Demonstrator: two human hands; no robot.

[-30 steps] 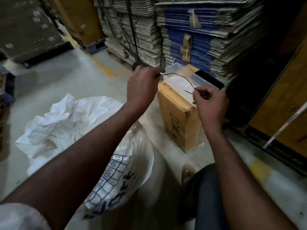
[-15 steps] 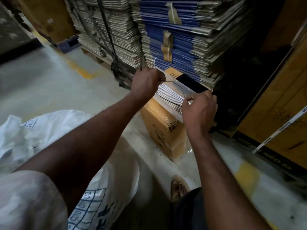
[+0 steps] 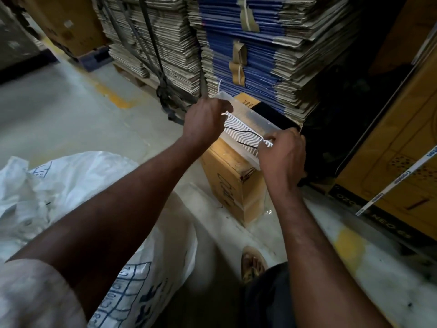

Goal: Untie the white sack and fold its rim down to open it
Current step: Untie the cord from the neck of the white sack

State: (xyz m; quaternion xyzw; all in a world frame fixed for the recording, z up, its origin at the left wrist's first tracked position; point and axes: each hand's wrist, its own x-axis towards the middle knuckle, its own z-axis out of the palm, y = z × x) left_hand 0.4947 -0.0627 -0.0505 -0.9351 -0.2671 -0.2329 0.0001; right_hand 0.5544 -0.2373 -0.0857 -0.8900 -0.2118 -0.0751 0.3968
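Single head-worn wide-angle view, angled forward and down along both forearms, close over the hands, floor (image 3: pixel 59 110) below, stacked flattened cartons (image 3: pixel 248 43) near ahead, edges bowed by the lens

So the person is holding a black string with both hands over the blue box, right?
Not quite. The head view shows both the left hand and right hand holding the black string, but the cardboard box under them is yellowish brown, not blue.
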